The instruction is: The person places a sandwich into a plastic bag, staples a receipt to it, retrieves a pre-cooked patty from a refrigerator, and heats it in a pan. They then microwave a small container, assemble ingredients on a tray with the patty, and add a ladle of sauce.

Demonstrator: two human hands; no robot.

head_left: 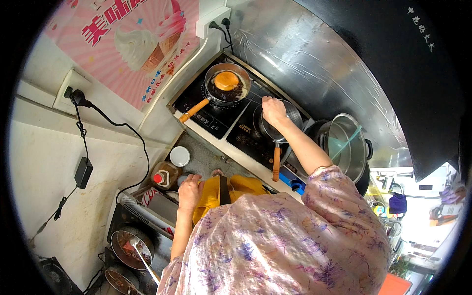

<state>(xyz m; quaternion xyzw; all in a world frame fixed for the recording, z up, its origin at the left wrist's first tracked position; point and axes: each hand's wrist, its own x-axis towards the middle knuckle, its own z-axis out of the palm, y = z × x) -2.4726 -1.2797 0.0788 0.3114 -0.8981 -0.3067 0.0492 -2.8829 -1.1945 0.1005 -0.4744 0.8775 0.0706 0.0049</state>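
My right hand (274,110) is closed around a thin metal utensil (252,96), too fine to tell whether tongs or chopsticks. Its far end reaches over the left frying pan (211,96), at the edge of a round golden-brown piece of food (226,80) lying in dark oil. That pan has a wooden handle and sits on the left induction hob (188,96). Below my right hand is a second wooden-handled pan (294,117) on the right hob (243,138). My left hand (190,191) hangs beside my yellow apron, fingers loosely bent, with nothing seen in it.
A large steel pot (341,123) with a pale green utensil stands right of the hobs. At lower left are a red-capped jug (159,178), a white-lidded container (180,156) and two used pots (121,236). A black power cord (110,120) hangs along the left wall.
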